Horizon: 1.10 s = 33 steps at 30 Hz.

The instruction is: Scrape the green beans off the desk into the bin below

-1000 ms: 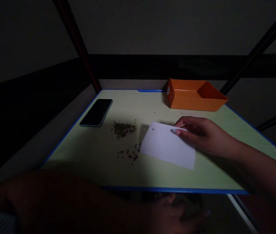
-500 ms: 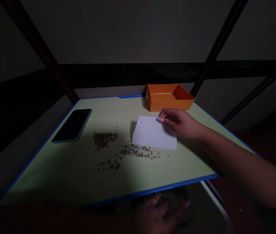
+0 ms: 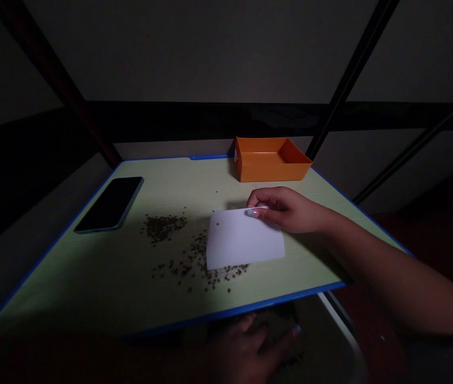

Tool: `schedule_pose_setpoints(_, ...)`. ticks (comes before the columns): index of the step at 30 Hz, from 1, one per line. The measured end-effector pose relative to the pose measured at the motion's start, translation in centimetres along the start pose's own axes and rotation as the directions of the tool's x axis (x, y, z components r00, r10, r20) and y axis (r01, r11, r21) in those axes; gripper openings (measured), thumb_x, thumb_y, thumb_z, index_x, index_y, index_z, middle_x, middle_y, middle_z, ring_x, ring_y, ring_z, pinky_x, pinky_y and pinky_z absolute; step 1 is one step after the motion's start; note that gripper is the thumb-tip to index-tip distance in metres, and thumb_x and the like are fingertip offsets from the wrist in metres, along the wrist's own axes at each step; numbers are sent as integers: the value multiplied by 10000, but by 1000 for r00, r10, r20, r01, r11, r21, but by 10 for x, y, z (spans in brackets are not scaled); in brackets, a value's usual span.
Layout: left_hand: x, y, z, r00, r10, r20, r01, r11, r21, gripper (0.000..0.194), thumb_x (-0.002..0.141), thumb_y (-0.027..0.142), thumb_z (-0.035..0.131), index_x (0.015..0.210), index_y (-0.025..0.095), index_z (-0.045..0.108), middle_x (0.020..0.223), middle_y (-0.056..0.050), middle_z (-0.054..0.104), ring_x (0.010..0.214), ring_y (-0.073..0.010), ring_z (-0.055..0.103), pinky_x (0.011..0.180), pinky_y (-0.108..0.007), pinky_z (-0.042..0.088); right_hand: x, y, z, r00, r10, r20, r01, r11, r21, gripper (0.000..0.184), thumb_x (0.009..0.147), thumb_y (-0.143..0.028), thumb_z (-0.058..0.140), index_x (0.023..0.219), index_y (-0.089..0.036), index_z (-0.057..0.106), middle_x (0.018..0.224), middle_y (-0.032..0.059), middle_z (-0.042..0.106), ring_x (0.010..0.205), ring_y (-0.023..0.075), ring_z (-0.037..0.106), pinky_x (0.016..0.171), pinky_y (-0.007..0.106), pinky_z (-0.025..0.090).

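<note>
My right hand (image 3: 290, 209) pinches the top edge of a white card (image 3: 242, 240), with the thumb in front and the fingers behind. The card leans upright, its lower edge down at small dark seed-like grains mixed with pale bits (image 3: 230, 274). To its left lies a separate heap of dark grains (image 3: 164, 228), with loose ones between. Below the table's front edge, in dim light, my left hand (image 3: 246, 349) has its fingers apart, over a light-rimmed container (image 3: 342, 328) with dark bits inside. I see nothing held in that hand.
An orange open tray (image 3: 274, 172) stands at the table's back right. A dark-screened phone (image 3: 110, 205) lies near the left edge. The pale table (image 3: 90, 277) has a blue rim, and a panelled wall rises behind it.
The view has swung right. My right hand first lifted the card away, uncovering grains, then brought it down and nearer on them. My left hand stays below the table edge.
</note>
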<state>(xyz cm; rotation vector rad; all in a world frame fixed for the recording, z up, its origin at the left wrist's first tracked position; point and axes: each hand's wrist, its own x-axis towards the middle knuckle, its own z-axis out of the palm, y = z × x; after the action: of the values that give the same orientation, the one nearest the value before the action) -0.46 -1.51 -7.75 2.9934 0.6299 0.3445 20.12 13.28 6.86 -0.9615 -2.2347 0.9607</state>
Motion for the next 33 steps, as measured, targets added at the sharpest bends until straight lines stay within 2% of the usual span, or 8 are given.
schedule_pose_setpoints(4,1,5,1,999,-45,-10,45,999,-5,619,990,517,455,1549,296,309,1021,-37,748,976,-235,691,848,-318,518,-3,-2,-2,1000,20,-6,-19,996,85,300,898,-451,610,820,-165,566,602,-56,440,515,71,370,456,208,263)
schedule_pose_setpoints(8,3,8,-4,997,-64,31,66,997,-39,656,971,564,472,1547,293,313,1043,-48,742,954,-240,693,843,-335,525,-7,-6,-4,996,45,75,-57,985,162,335,891,-490,616,810,-171,554,574,-69,402,496,68,347,438,205,248)
schedule_pose_setpoints(12,5,7,-14,997,-63,34,65,995,-77,723,929,636,502,1531,269,347,1028,-46,737,950,-225,684,918,-335,503,-9,-8,-4,987,71,141,-92,985,147,307,901,-459,608,805,-173,551,567,-71,402,488,66,342,432,202,240)
schedule_pose_setpoints(15,6,8,-17,997,-64,36,68,991,-114,662,961,612,458,1521,271,362,1028,-42,733,947,-211,676,925,-325,499,-9,-9,-3,985,82,150,-101,988,120,287,908,-433,604,800,-174,544,558,-77,385,481,64,328,425,198,229)
schedule_pose_setpoints(22,7,10,-19,975,-107,195,138,979,-151,809,865,573,641,1548,313,294,1167,-68,707,1090,-271,656,935,-378,522,-7,-3,-6,991,39,127,-49,996,79,284,924,-414,591,823,-151,551,579,-69,407,493,58,332,417,180,243)
schedule_pose_setpoints(25,9,8,-23,969,-81,235,127,974,-188,767,906,611,561,1551,291,295,1186,-93,701,1090,-274,661,950,-397,518,-8,-2,-8,989,40,140,-56,992,113,273,940,-400,573,830,-152,542,569,-77,386,485,55,314,412,180,228)
schedule_pose_setpoints(29,11,8,-25,977,-84,198,128,967,-219,665,971,635,408,1529,278,350,1127,-89,720,1013,-240,685,974,-395,501,-9,-3,-7,979,42,200,-71,988,138,254,944,-377,570,822,-157,535,577,-75,385,495,56,322,425,183,234)
schedule_pose_setpoints(33,12,9,-28,974,-94,207,138,968,-209,650,968,614,443,1520,278,372,1123,-88,723,1026,-233,682,975,-375,498,-7,-1,-7,974,55,218,-80,991,110,250,939,-371,572,813,-158,532,594,-69,401,511,59,339,443,189,254)
